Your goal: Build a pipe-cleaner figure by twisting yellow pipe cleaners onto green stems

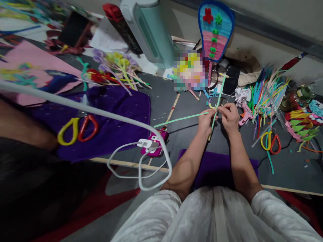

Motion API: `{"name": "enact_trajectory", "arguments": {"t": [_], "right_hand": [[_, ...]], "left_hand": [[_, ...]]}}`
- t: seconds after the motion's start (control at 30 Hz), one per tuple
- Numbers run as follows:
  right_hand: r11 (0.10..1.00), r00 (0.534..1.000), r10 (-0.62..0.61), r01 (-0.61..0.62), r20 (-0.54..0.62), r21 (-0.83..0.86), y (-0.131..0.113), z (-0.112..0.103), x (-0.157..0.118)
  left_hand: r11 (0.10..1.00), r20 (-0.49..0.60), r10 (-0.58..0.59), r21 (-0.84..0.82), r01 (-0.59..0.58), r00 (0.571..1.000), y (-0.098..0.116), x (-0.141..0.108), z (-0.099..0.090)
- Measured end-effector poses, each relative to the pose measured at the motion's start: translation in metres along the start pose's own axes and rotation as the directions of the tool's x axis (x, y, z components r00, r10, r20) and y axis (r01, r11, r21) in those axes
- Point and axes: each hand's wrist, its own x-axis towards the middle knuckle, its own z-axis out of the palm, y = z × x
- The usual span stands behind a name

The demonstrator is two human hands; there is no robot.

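Observation:
My left hand (206,120) and my right hand (230,116) are close together over the grey table, both with fingers closed in a pinch. Between them they hold crossed green pipe cleaners (221,91), joined near my fingertips. One green strand (181,119) runs out leftward from my left hand, and a wrapped yellow-green end hangs below. A short yellow piece shows at the crossing. Just right of my right hand lies a pink glue gun (245,115).
Scissors (271,142) and a pipe cleaner bundle (268,90) lie right. A power strip (157,143) with a white cable is left, near a purple cloth (113,114). Behind stand a pale green bottle (153,37) and a decorated fan (215,30). Another person's arm (27,124) is far left.

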Motion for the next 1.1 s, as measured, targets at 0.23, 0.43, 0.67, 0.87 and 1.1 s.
{"name": "enact_trajectory", "arguments": {"t": [0.23,0.43,0.67,0.87,1.1], "right_hand": [[0.988,0.995,-0.054,0.066,0.087,-0.142,0.005,-0.005,0.002],[0.970,0.980,-0.053,0.096,0.192,-0.223,0.006,-0.007,0.006],[0.970,0.961,-0.052,0.113,0.272,-0.215,0.004,-0.020,0.018],[0.973,0.942,0.231,-0.218,-0.243,0.079,0.000,-0.010,0.010],[0.437,0.757,0.579,-0.600,0.301,0.670,0.000,0.008,0.007]], "left_hand": [[0.994,0.001,0.033,0.100,-0.033,0.999,-0.003,0.000,0.000],[0.910,0.008,0.259,0.334,-0.247,0.966,-0.002,0.000,-0.005],[0.833,0.079,0.370,0.412,-0.368,0.926,-0.002,-0.005,-0.001],[0.984,-0.034,0.115,0.140,-0.109,0.993,0.003,-0.004,0.003],[0.998,0.006,0.022,0.055,-0.022,1.000,0.004,-0.004,0.003]]}}
